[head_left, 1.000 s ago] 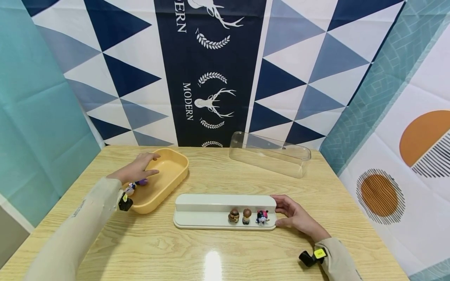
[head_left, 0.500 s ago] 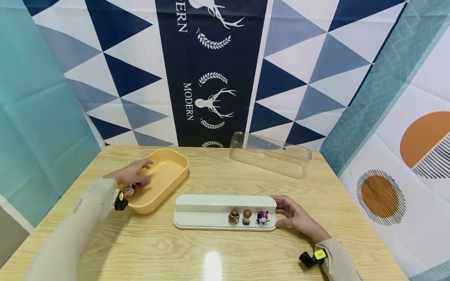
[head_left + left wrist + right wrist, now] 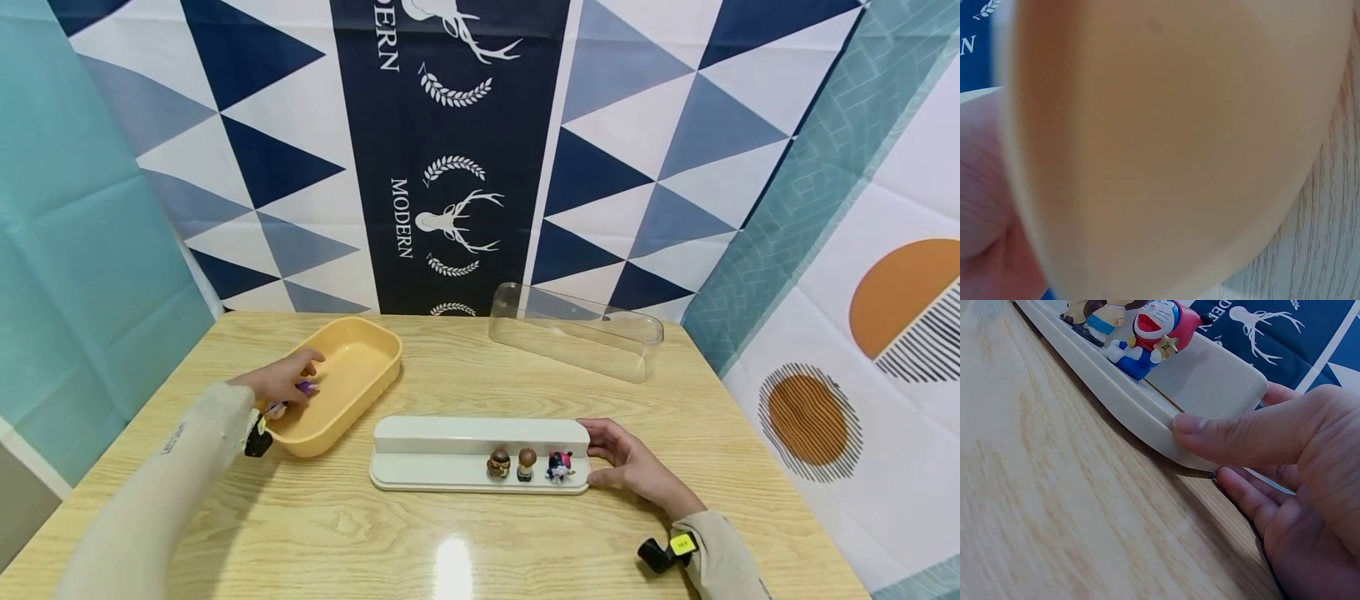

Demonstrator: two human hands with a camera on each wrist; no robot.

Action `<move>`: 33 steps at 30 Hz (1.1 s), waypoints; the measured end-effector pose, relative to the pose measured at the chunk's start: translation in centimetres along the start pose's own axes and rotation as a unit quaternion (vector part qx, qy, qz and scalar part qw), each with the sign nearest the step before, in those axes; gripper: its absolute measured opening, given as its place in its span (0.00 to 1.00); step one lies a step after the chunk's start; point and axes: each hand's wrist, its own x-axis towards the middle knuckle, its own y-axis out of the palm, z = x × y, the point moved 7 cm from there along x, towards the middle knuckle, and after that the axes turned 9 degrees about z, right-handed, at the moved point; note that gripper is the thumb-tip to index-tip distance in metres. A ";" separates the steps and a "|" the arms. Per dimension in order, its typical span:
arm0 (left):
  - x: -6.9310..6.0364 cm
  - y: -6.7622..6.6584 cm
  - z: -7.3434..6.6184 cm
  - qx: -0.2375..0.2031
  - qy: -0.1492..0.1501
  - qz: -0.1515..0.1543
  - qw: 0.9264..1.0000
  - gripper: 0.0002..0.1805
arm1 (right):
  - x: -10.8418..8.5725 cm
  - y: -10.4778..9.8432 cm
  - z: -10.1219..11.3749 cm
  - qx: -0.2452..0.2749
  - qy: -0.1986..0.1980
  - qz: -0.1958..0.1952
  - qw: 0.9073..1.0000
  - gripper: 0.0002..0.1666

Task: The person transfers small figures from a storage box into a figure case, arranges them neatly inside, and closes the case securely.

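Observation:
In the head view the left hand is inside the yellow basket, bent fingers and thumb around a purple figure; whether they grip it is unclear. A pale figure lies near the wrist. The left wrist view is mostly filled by the blurred basket wall. The right hand grips the right end of the white stepped stand, thumb on its front edge. On its lower step are a brown figure, a brown-haired figure and a red-hooded blue-and-white figure.
A clear plastic cover lies at the back right of the wooden table. Patterned cloth hangs behind the table, with more cloth at both sides.
The left hand has drawn back toward the basket's near left part, and its fingers have bent in closer to the purple figure. The right hand and the stand have stayed in place.

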 end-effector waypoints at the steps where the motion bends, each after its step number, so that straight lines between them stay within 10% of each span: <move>1: 0.1 0.0 0.1 0.007 0.006 -0.005 1.000 0.38 | 0.0 0.0 0.0 0.000 0.000 0.000 1.000 0.46; 6: 0.2 0.0 0.6 0.030 0.027 -0.017 0.999 0.33 | 0.0 0.0 0.1 -0.001 -0.002 0.000 1.000 0.45; 14: 0.0 -0.1 0.2 0.021 -0.022 -0.010 0.999 0.33 | 0.0 0.1 0.0 -0.001 -0.003 0.002 1.000 0.46; 33: 0.2 -1.8 -1.8 0.038 0.049 -0.023 0.998 0.21 | -0.1 -0.1 -0.3 -0.007 -0.001 -0.001 1.000 0.46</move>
